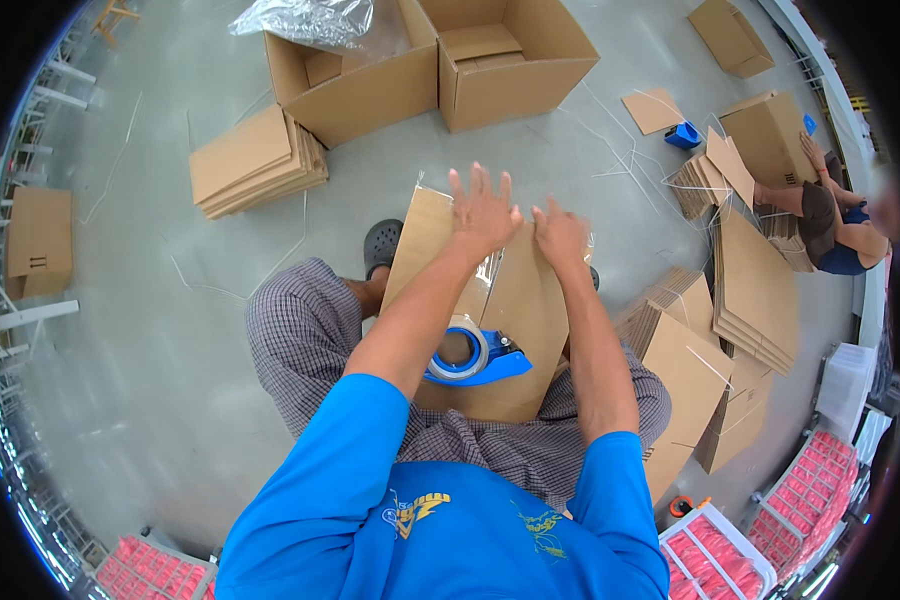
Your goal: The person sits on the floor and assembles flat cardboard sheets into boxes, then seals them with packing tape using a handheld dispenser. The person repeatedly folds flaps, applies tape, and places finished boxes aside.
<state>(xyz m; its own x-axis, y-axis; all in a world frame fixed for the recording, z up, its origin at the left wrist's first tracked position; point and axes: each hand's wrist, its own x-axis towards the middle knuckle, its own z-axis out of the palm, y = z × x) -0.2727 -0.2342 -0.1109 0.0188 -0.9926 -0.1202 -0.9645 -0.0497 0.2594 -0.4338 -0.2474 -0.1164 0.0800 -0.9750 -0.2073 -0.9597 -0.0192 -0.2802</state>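
Note:
A brown cardboard box [525, 310] lies between my knees, with clear tape along the seam of its top and at its far edge. My left hand [484, 215] rests on the far part of the box, fingers spread and holding nothing. Beside it, my right hand [562, 238] is over the far right part of the box; its fingers are blurred and partly hidden. On the near part of the box, between my forearms, sits a blue tape dispenser [490, 368] with a roll of tape, touched by neither hand.
Two open cartons [370, 100] stand ahead, one with clear plastic [315, 20]. Flat cardboard stacks lie ahead left [245, 165] and at right [685, 370]. Another person [840, 215] handles a box [770, 140] at far right, near a second tape dispenser [682, 135]. Loose straps cross the floor.

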